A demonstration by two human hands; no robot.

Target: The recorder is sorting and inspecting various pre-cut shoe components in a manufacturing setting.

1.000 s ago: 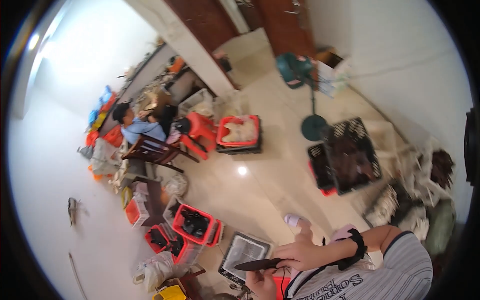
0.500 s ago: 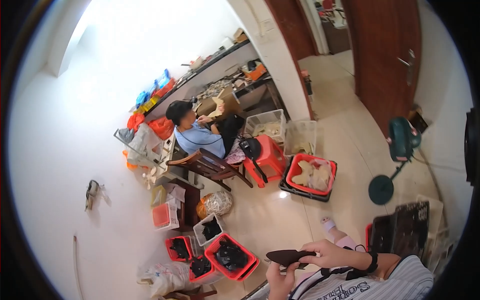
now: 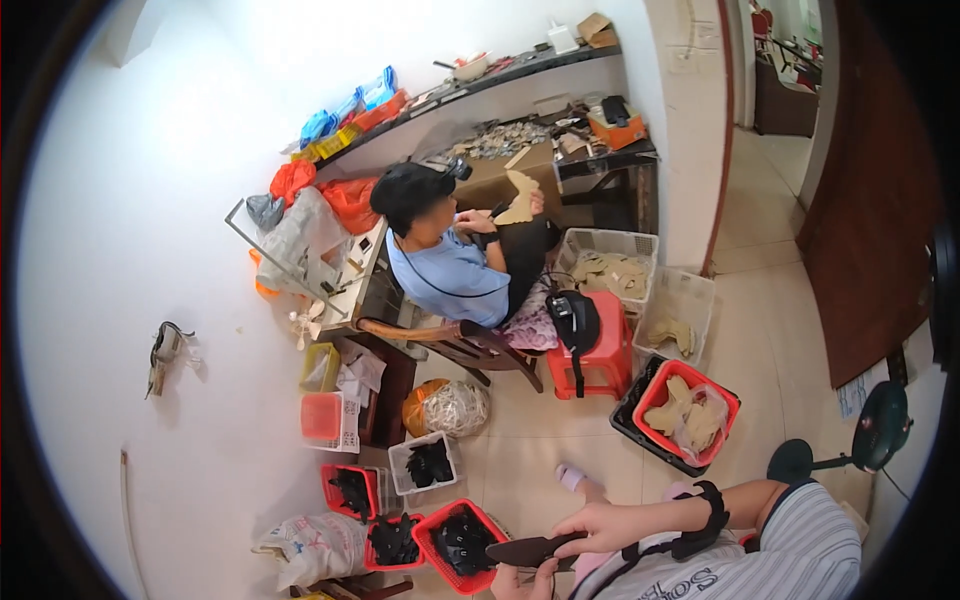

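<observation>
Dark brown flat piece (image 3: 520,552), narrow and tapering, was held up in front of the person's body, near the lower edge of the view and off the floor. Its long axis ran roughly left to right, the tip facing left and the other end tucked under the fingers of the right hand (image 3: 608,526). From that hand the piece stretched leftward, so that much of its length stood out past the fingertips. The right hand grasped it there, its forearm coming in from the right with a black band (image 3: 716,515) round the wrist. The left hand (image 3: 524,582) sat on the near side and lower, its fingers raised to the underside along the middle stretch. The lower edge cut that hand off, so whether it pinched the piece or merely propped it I could not tell. Both hands were close to it: the left nearer the tip, the right at the opposite end.

Along the line of sight, the tip crossed the right side of a red basket (image 3: 440,514) that held black pieces (image 3: 460,535). On the basket's far side stood a white basket (image 3: 433,487). Farther off, beside a red stool (image 3: 606,340), a seated co-worker (image 3: 440,278) held a pale piece (image 3: 520,200).
</observation>
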